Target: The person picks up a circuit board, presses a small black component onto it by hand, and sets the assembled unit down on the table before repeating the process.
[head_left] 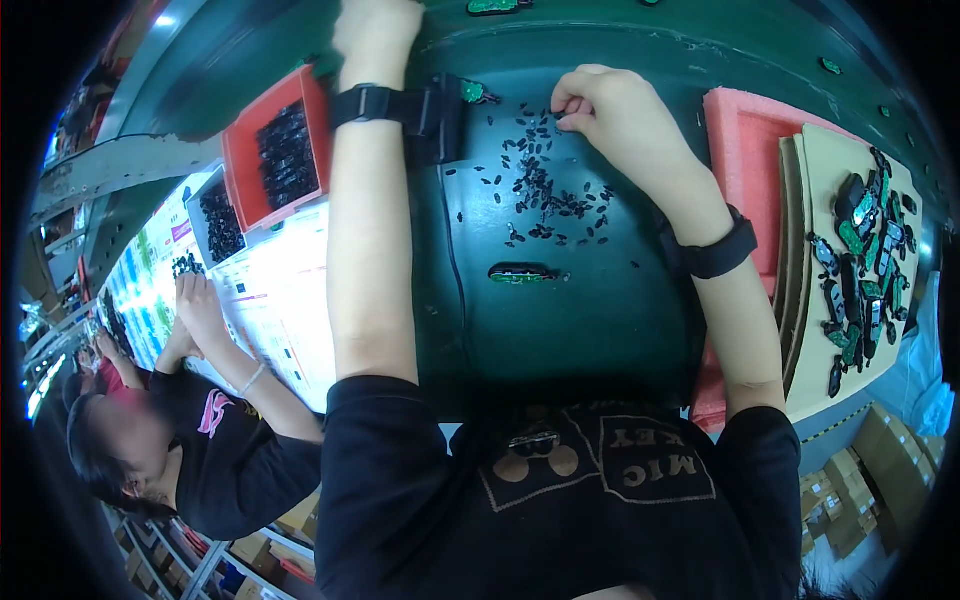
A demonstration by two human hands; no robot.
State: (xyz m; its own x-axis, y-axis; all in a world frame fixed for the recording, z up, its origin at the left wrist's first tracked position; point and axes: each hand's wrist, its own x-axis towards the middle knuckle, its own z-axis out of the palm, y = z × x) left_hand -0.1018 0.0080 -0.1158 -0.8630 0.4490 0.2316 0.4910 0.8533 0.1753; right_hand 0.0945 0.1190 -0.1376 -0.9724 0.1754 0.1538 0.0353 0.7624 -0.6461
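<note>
Where small black pieces (545, 198) lie scattered on the green surface (600, 335), toward one o'clock, we see the right hand (615, 115) by their upper edge, its grip drawn together at the fingertips; whether a piece is pinched there, we cannot tell. Near eleven o'clock the left hand (378, 35) meets the view's edge, so we cannot tell its grip. Close to the centre lies a black-and-green assembly (522, 273). On the dark shirt (590, 540), at five o'clock, we find pale capital lettering, upside down. Glare bleaches the printed sheets (290, 290) at nine o'clock, their text too small to read.
</note>
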